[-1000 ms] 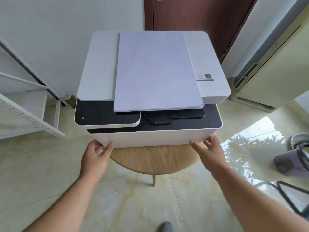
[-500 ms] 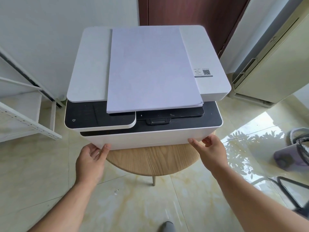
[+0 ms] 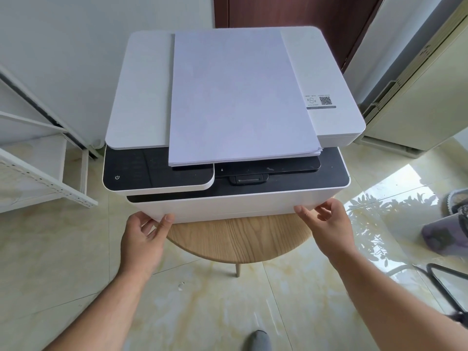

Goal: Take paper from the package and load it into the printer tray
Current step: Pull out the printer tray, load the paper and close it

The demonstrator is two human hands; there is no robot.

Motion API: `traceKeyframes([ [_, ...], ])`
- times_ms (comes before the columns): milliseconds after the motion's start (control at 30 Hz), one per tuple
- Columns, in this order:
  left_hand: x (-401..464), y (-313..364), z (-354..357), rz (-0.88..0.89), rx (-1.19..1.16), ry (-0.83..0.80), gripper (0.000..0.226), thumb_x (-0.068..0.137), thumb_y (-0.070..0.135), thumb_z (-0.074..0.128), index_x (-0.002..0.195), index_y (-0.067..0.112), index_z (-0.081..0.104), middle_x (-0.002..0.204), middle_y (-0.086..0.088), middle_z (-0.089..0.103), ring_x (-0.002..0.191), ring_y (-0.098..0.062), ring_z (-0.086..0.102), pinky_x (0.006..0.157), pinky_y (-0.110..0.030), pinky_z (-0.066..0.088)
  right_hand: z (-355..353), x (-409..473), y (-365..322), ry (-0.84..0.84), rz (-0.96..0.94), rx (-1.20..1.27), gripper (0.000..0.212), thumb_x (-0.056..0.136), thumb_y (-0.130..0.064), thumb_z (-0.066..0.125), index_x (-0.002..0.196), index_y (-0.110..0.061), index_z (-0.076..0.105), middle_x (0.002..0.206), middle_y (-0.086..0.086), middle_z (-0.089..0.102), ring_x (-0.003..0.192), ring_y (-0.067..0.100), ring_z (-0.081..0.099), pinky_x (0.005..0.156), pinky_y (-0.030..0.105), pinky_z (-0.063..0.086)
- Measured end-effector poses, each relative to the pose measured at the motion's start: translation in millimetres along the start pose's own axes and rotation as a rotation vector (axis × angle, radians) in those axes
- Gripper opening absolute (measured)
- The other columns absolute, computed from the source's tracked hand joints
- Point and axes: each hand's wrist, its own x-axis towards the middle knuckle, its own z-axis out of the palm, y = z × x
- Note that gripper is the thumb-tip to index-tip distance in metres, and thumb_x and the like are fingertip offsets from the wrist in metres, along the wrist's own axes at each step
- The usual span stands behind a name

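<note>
A white printer with a black control panel sits on a round wooden stool. A stack of white paper lies flat on the printer's lid, its near edge overhanging the black output slot. The tray front panel is closed, flush with the printer body. My left hand holds the panel's lower left corner, thumb on the face and fingers curled beneath. My right hand grips the lower right corner the same way. No paper package is in view.
A white metal shelf stands at the left. A cream appliance leans at the right beside a dark door. A purple bucket and a black frame sit on the tiled floor at the right.
Both hands stay at the lower front corners of the printer, with the fingers tucked a little further under the edge. The tray panel and the paper stack have not moved.
</note>
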Motion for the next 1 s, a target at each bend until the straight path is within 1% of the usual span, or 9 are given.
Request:
traceKeyframes([
  [167, -6, -1, 7, 0.015, -0.006, 0.037, 0.062, 0.081, 0.047, 0.076, 0.124, 0.006, 0.058, 0.129, -0.005, 0.071, 0.124, -0.015, 0.067, 0.09, -0.013, 0.046, -3, 6, 5, 0.002, -0.023, -0.019, 0.062, 0.073, -0.052, 0.09, 0.12, -0.025, 0.06, 0.126, -0.006, 0.07, 0.122, 0.019, 0.063, 0.102, 0.043, 0.053],
  [333, -7, 1, 9, -0.008, 0.007, 0.075, 0.053, 0.084, 0.042, 0.077, 0.12, 0.008, 0.059, 0.123, -0.004, 0.073, 0.109, 0.004, 0.066, 0.087, -0.01, 0.047, -1, 5, 5, 0.034, -0.057, -0.043, 0.059, 0.072, -0.052, 0.09, 0.115, -0.024, 0.061, 0.121, -0.006, 0.072, 0.118, 0.018, 0.065, 0.095, 0.034, 0.05],
  [467, -5, -3, 10, 0.005, 0.043, 0.108, 0.041, 0.092, 0.031, 0.077, 0.119, 0.007, 0.057, 0.123, -0.006, 0.071, 0.109, -0.008, 0.069, 0.085, -0.008, 0.046, -1, 5, 6, 0.046, -0.08, -0.057, 0.058, 0.072, -0.051, 0.091, 0.113, -0.023, 0.061, 0.118, -0.005, 0.072, 0.113, 0.018, 0.066, 0.092, 0.032, 0.049],
  [600, -6, -1, 12, 0.021, 0.058, 0.096, 0.038, 0.093, 0.027, 0.076, 0.118, 0.007, 0.055, 0.122, -0.006, 0.068, 0.102, 0.008, 0.064, 0.085, -0.006, 0.047, -1, 6, 7, 0.043, -0.094, -0.052, 0.059, 0.07, -0.051, 0.091, 0.111, -0.022, 0.061, 0.116, -0.005, 0.073, 0.113, 0.019, 0.068, 0.095, 0.034, 0.054],
  [700, -6, -2, 11, 0.036, 0.053, 0.086, 0.04, 0.091, 0.029, 0.076, 0.118, 0.008, 0.055, 0.123, -0.008, 0.069, 0.109, -0.006, 0.068, 0.086, -0.005, 0.048, -1, 6, 6, 0.04, -0.102, -0.06, 0.059, 0.07, -0.051, 0.091, 0.111, -0.022, 0.061, 0.117, -0.004, 0.073, 0.111, 0.019, 0.069, 0.092, 0.032, 0.053],
  [767, -7, -3, 11, 0.037, 0.017, 0.077, 0.048, 0.086, 0.037, 0.076, 0.12, 0.009, 0.056, 0.121, -0.004, 0.071, 0.116, -0.011, 0.068, 0.091, -0.011, 0.049, -1, 5, 7, 0.042, -0.107, -0.048, 0.06, 0.069, -0.05, 0.091, 0.112, -0.02, 0.061, 0.116, -0.003, 0.073, 0.11, 0.019, 0.069, 0.093, 0.032, 0.054],
  [833, -8, -3, 10, 0.031, -0.004, 0.067, 0.057, 0.081, 0.044, 0.075, 0.123, 0.01, 0.058, 0.12, 0.006, 0.07, 0.116, -0.001, 0.066, 0.097, -0.016, 0.048, 0, 4, 9, 0.046, -0.112, -0.034, 0.06, 0.07, -0.05, 0.09, 0.113, -0.019, 0.062, 0.116, -0.002, 0.073, 0.11, 0.018, 0.069, 0.098, 0.035, 0.056],
  [900, -8, -5, 9, 0.016, -0.018, 0.068, 0.06, 0.081, 0.044, 0.075, 0.126, 0.007, 0.059, 0.123, 0.005, 0.071, 0.111, 0.011, 0.064, 0.097, -0.015, 0.048, 1, 5, 11, 0.047, -0.118, -0.028, 0.058, 0.072, -0.048, 0.09, 0.114, -0.018, 0.062, 0.117, -0.002, 0.073, 0.111, 0.017, 0.069, 0.102, 0.039, 0.057],
  [1000, -4, -10, 9, 0.001, -0.032, 0.08, 0.054, 0.088, 0.034, 0.078, 0.128, 0.004, 0.059, 0.129, -0.004, 0.072, 0.111, 0.009, 0.065, 0.086, -0.003, 0.049, 1, 8, 14, 0.049, -0.114, -0.026, 0.057, 0.073, -0.045, 0.092, 0.113, -0.019, 0.062, 0.117, -0.002, 0.073, 0.111, 0.015, 0.07, 0.102, 0.042, 0.058],
])
